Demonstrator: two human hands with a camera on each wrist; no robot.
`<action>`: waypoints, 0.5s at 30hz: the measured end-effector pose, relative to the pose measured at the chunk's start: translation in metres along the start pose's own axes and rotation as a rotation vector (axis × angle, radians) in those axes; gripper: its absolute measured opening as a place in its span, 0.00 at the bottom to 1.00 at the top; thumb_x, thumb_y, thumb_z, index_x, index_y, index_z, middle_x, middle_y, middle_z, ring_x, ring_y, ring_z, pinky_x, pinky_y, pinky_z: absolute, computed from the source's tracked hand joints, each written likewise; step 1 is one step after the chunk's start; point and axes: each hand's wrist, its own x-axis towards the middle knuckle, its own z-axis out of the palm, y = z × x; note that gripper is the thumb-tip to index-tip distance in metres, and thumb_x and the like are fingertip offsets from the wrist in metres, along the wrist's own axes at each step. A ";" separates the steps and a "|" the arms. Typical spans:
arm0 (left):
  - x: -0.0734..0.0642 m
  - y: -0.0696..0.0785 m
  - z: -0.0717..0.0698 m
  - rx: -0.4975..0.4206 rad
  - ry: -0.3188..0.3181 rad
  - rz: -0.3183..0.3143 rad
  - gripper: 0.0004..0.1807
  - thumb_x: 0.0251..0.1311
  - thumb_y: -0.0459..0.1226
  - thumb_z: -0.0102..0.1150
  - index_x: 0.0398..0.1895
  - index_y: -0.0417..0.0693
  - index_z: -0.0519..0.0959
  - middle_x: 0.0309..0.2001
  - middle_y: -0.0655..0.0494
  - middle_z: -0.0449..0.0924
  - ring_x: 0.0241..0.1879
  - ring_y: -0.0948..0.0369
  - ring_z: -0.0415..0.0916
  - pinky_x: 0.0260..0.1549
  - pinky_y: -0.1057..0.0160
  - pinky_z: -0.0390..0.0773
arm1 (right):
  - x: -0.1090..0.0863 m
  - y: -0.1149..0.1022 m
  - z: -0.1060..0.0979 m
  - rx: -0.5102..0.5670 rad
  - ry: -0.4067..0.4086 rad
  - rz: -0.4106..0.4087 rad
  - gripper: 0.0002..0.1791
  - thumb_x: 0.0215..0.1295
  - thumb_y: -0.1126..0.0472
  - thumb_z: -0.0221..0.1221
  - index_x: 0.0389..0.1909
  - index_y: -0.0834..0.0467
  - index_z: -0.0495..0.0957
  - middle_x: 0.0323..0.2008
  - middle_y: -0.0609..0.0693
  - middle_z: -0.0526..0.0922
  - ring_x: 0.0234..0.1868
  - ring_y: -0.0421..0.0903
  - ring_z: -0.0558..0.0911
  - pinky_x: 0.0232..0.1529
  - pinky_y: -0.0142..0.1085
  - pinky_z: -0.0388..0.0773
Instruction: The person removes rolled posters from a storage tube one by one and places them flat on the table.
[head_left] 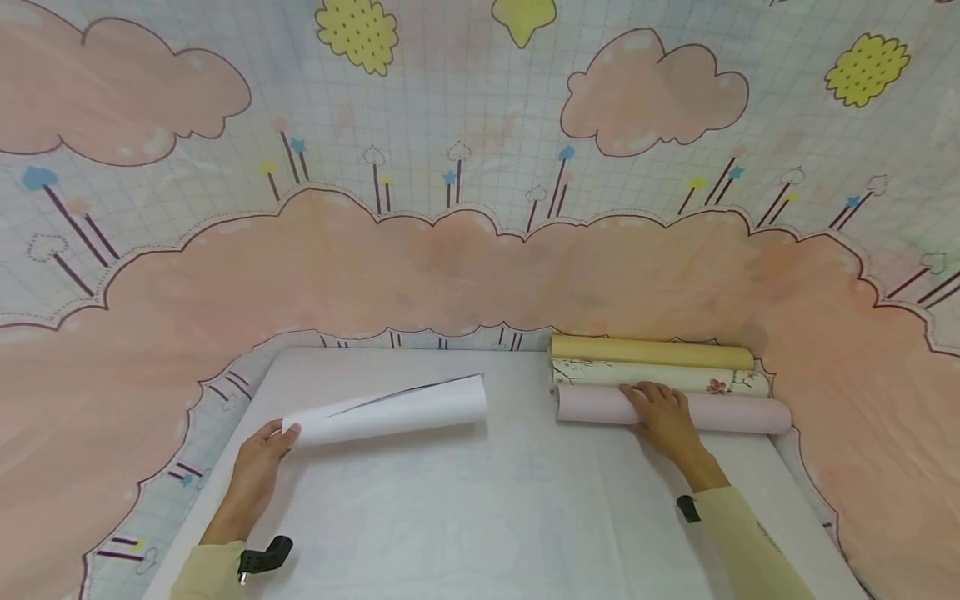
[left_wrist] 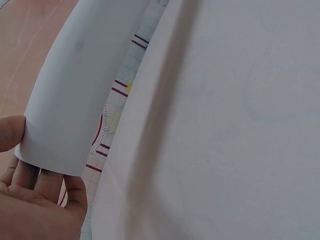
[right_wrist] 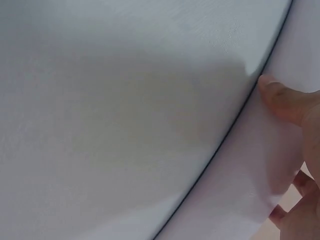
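A loosely rolled sheet of white paper (head_left: 397, 412) slants over the table's left half, its right end higher in the head view. My left hand (head_left: 258, 458) pinches its left end, thumb on one side and fingers under the edge, as the left wrist view of the white paper (left_wrist: 85, 90) shows. At the back right, my right hand (head_left: 663, 421) grips a pale pink roll (head_left: 738, 412) near its middle. In the right wrist view the thumb (right_wrist: 282, 100) presses the near side of the pink roll (right_wrist: 240, 170), and the fingers reach over its far side.
Behind the pink roll lie a cream roll with a floral print (head_left: 645, 375) and a yellow roll (head_left: 652, 350), side by side. A white cover spreads over the table (head_left: 465, 517). Patterned cloth with clouds (head_left: 450, 275) surrounds the table at the back and sides.
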 end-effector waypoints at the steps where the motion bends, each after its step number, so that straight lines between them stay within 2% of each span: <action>1: 0.000 -0.001 0.001 0.000 0.000 0.001 0.42 0.73 0.56 0.43 0.75 0.34 0.49 0.76 0.35 0.49 0.73 0.44 0.51 0.74 0.41 0.49 | -0.001 -0.001 -0.001 0.001 -0.004 0.006 0.40 0.49 0.63 0.74 0.65 0.51 0.70 0.58 0.59 0.74 0.61 0.64 0.70 0.59 0.66 0.62; 4: 0.000 -0.002 0.004 0.001 0.003 0.004 0.41 0.72 0.55 0.44 0.74 0.34 0.51 0.74 0.35 0.53 0.71 0.46 0.54 0.74 0.42 0.51 | -0.002 -0.006 -0.006 0.000 0.002 0.027 0.40 0.50 0.63 0.74 0.66 0.53 0.70 0.58 0.60 0.75 0.62 0.65 0.70 0.60 0.67 0.61; 8: 0.001 -0.001 0.008 0.007 -0.003 0.016 0.40 0.72 0.55 0.44 0.73 0.34 0.53 0.73 0.36 0.55 0.68 0.48 0.57 0.73 0.44 0.54 | -0.003 -0.020 -0.016 0.024 0.059 0.041 0.39 0.51 0.62 0.72 0.66 0.55 0.70 0.57 0.62 0.76 0.61 0.65 0.71 0.59 0.67 0.62; 15: 0.003 0.017 0.024 0.044 -0.021 0.080 0.37 0.71 0.54 0.48 0.70 0.35 0.58 0.70 0.35 0.62 0.64 0.50 0.62 0.70 0.46 0.57 | 0.004 -0.049 -0.039 0.056 0.195 -0.001 0.33 0.59 0.56 0.68 0.66 0.54 0.70 0.55 0.60 0.77 0.59 0.63 0.73 0.58 0.63 0.66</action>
